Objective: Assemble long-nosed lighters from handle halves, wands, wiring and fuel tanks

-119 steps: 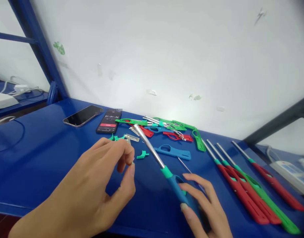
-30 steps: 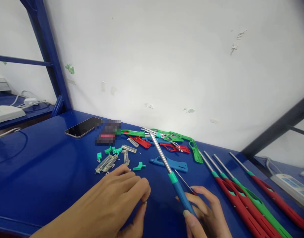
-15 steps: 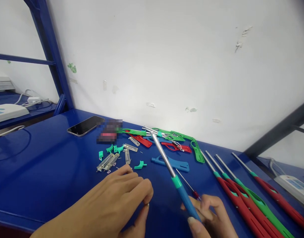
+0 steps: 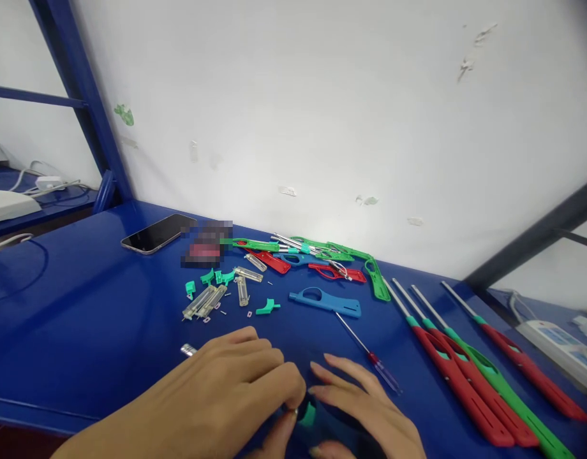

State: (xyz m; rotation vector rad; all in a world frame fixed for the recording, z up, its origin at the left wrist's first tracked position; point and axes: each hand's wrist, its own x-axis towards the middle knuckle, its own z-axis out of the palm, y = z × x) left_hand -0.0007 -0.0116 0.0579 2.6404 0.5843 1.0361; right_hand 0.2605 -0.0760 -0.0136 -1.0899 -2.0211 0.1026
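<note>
Both my hands are low at the front of the blue table. My left hand is curled over the metal tube of a long lighter, whose silver tip sticks out to the left of my fingers. A bit of the lighter's teal collar shows between my hands. My right hand lies over the handle end, fingers and thumb around it; the handle itself is hidden.
A thin red-handled screwdriver lies just beyond my right hand. Farther back are a blue handle shell, a teal trigger piece, several small clear parts, loose green and red shells and a phone. Finished lighters lie to the right.
The lighter, held tilted up in my right hand with its tube pointing away, now lies low across the table pointing left. My left hand has closed over its tube.
</note>
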